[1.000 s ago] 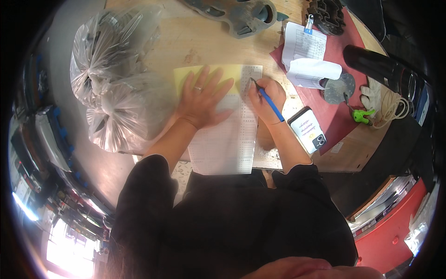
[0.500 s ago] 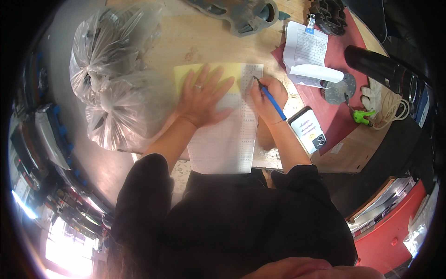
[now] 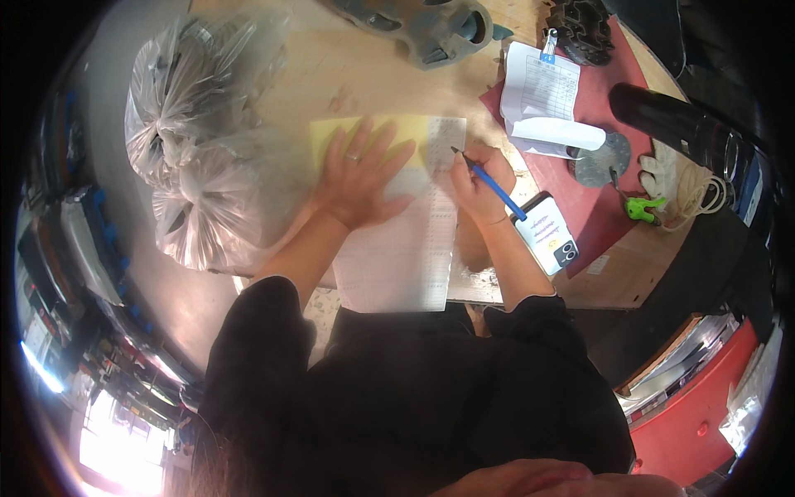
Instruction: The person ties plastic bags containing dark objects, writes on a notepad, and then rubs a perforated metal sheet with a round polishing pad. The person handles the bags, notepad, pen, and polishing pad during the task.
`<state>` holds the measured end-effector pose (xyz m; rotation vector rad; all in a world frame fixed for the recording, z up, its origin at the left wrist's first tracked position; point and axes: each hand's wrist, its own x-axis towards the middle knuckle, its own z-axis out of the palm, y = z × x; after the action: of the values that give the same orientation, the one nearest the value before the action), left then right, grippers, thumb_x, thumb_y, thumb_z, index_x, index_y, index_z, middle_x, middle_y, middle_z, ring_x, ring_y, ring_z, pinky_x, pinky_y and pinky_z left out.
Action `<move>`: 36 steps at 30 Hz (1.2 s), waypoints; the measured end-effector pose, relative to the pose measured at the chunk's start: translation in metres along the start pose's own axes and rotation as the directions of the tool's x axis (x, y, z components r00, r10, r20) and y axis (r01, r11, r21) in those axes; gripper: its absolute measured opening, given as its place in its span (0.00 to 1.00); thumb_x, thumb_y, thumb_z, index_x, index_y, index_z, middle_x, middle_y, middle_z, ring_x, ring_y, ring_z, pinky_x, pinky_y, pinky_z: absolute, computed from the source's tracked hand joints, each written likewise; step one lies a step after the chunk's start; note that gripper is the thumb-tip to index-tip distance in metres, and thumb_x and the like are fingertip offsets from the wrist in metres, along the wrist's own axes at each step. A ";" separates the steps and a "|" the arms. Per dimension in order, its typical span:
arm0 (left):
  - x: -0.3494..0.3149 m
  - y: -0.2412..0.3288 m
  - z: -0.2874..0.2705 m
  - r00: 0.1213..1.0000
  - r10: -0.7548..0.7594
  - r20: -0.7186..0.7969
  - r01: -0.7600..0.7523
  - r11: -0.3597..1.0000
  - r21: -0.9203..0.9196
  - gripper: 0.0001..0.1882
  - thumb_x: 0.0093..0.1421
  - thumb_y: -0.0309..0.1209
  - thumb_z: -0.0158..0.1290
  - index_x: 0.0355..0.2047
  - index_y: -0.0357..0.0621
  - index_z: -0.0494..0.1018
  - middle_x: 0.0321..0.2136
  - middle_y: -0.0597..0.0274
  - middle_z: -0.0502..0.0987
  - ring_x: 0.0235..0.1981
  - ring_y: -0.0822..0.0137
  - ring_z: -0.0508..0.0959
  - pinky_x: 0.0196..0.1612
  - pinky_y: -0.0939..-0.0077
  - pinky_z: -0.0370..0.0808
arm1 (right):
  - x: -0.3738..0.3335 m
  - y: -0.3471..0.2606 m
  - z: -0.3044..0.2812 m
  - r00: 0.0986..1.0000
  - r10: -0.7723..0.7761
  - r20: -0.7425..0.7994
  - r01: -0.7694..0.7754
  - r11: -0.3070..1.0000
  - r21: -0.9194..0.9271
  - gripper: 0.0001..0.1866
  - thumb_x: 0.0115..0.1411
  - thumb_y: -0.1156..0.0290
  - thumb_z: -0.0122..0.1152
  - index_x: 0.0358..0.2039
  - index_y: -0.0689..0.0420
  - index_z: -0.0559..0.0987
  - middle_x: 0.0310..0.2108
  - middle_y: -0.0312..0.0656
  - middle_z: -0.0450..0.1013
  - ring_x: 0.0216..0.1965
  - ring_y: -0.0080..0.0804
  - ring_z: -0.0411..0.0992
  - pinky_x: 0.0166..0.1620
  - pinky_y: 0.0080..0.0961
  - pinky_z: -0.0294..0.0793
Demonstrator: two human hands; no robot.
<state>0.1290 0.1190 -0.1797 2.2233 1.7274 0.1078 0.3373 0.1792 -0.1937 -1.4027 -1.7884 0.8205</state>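
A white printed form (image 3: 393, 257) with ruled columns lies on the wooden table, its lower end reaching past the table's near edge. Across its upper part lies a yellow sheet (image 3: 414, 132). My left hand (image 3: 360, 174), a ring on one finger, rests flat with fingers spread over the yellow sheet and the form. In my right hand (image 3: 476, 186) is a blue pen (image 3: 497, 189), its dark tip at the form's right-hand column. Whether the tip touches the paper I cannot tell. A phone in a white case (image 3: 546, 234) lies beside my right wrist.
Knotted clear plastic bags (image 3: 195, 149) fill the table's left side. A grey moulded part (image 3: 439, 33) lies at the back. To the right are clipped papers (image 3: 540, 91) on a red sheet (image 3: 571, 199), a black cylinder (image 3: 662, 116), a green clip (image 3: 642, 207) and coiled cord (image 3: 702, 195).
My right hand and the pen's tip have shifted slightly down the form's column. The pen leans over further to the right. My left hand stays in place.
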 end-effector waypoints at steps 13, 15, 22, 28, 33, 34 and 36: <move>0.000 -0.002 0.000 0.999 0.023 -0.038 -0.023 1.000 0.004 0.44 0.46 0.59 0.59 0.64 0.65 0.63 0.67 0.59 0.57 0.69 0.51 0.51 0.66 0.43 0.44 | -0.002 -0.007 -0.004 0.996 -0.086 -0.003 0.086 0.994 -0.071 0.06 0.51 0.73 0.64 0.25 0.58 0.75 0.19 0.42 0.70 0.21 0.41 0.71 0.27 0.30 0.70; 0.000 -0.002 0.002 0.998 0.029 -0.053 -0.029 1.000 0.003 0.44 0.46 0.59 0.59 0.64 0.65 0.63 0.67 0.59 0.57 0.69 0.51 0.52 0.66 0.43 0.45 | -0.002 -0.006 -0.002 0.997 -0.074 -0.014 0.073 0.995 -0.067 0.06 0.49 0.74 0.65 0.26 0.58 0.76 0.20 0.42 0.71 0.22 0.41 0.71 0.27 0.31 0.71; 0.000 -0.001 0.002 0.999 0.012 -0.041 -0.012 1.000 0.009 0.43 0.46 0.59 0.58 0.63 0.66 0.63 0.67 0.61 0.57 0.69 0.51 0.53 0.66 0.43 0.46 | -0.004 -0.007 0.001 0.999 -0.024 -0.030 0.022 0.999 -0.047 0.08 0.48 0.74 0.68 0.27 0.56 0.75 0.19 0.44 0.71 0.20 0.42 0.71 0.26 0.32 0.72; -0.001 -0.001 0.001 0.999 0.009 -0.037 -0.008 1.000 0.011 0.42 0.47 0.60 0.57 0.63 0.67 0.63 0.67 0.61 0.57 0.69 0.52 0.52 0.66 0.44 0.46 | -0.002 -0.006 0.002 0.998 -0.062 -0.022 0.062 0.998 -0.032 0.10 0.49 0.75 0.68 0.24 0.56 0.72 0.16 0.41 0.68 0.18 0.39 0.69 0.23 0.31 0.69; 0.000 -0.001 0.000 0.999 0.014 -0.035 -0.014 1.000 0.008 0.42 0.47 0.60 0.57 0.63 0.67 0.63 0.67 0.61 0.57 0.69 0.52 0.51 0.66 0.44 0.45 | -0.001 -0.004 0.003 0.994 -0.113 -0.005 0.113 0.992 -0.055 0.11 0.49 0.75 0.68 0.24 0.56 0.72 0.16 0.41 0.68 0.18 0.40 0.69 0.22 0.31 0.68; 0.000 -0.001 0.000 0.999 0.013 -0.029 -0.013 1.000 0.008 0.42 0.48 0.60 0.57 0.63 0.67 0.63 0.67 0.61 0.57 0.69 0.52 0.51 0.66 0.43 0.45 | -0.002 -0.004 0.004 0.993 -0.121 -0.009 0.120 0.991 -0.053 0.11 0.49 0.75 0.68 0.24 0.56 0.71 0.16 0.41 0.68 0.17 0.40 0.69 0.22 0.31 0.68; 0.001 -0.001 0.001 0.999 0.013 -0.030 -0.013 1.000 0.009 0.42 0.48 0.60 0.56 0.63 0.67 0.63 0.67 0.61 0.57 0.69 0.52 0.51 0.66 0.43 0.45 | -0.002 -0.004 0.004 0.993 -0.114 -0.011 0.113 0.993 -0.039 0.11 0.49 0.75 0.68 0.24 0.56 0.71 0.15 0.41 0.68 0.17 0.40 0.69 0.22 0.31 0.68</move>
<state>0.1286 0.1196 -0.1806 2.2512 1.7321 0.1370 0.3317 0.1765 -0.1928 -1.3142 -1.8641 0.7196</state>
